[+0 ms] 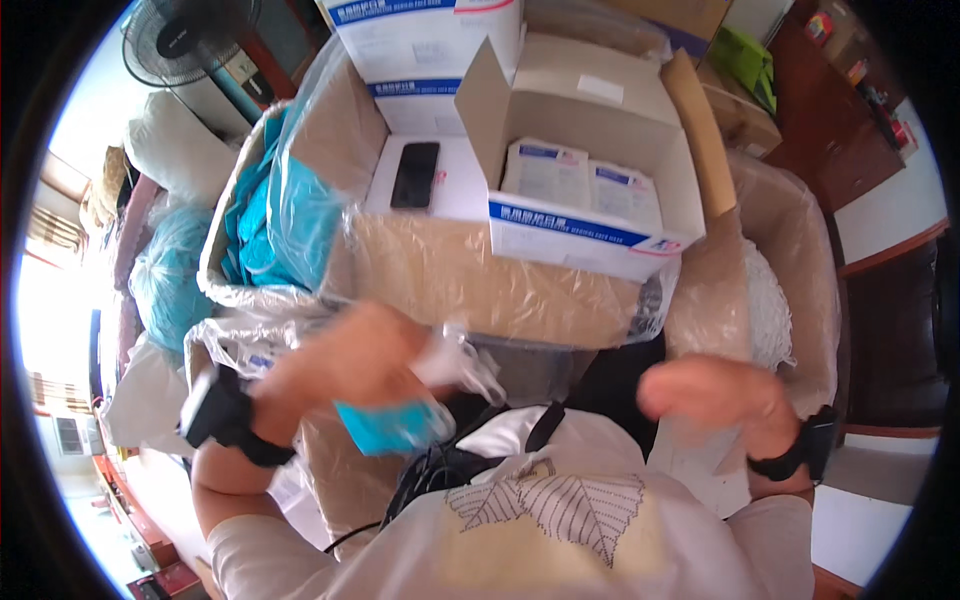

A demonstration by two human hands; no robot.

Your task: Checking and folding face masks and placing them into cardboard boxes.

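Note:
My left hand (365, 350), blurred by motion, is closed on a blue face mask (385, 427). White ear loops and a pale, filmy bit (470, 368) show beside its fingers. My right hand (715, 392) hovers to the right, over a pale sheet-like thing (700, 455); its fingers are smeared, and nothing can be made out in them. Ahead of both hands stands an open white and blue carton (575, 240), with flat white packets (585, 180) inside. A black phone (415, 175) lies on a white box top left of that carton.
A plastic-wrapped brown carton (480, 275) carries the open carton. To its left a lined box (215, 275) holds blue masks (270, 225). On the right, another brown box (815, 280) contains a white stringy heap (765, 310). A fan (180, 40) stands at the far left.

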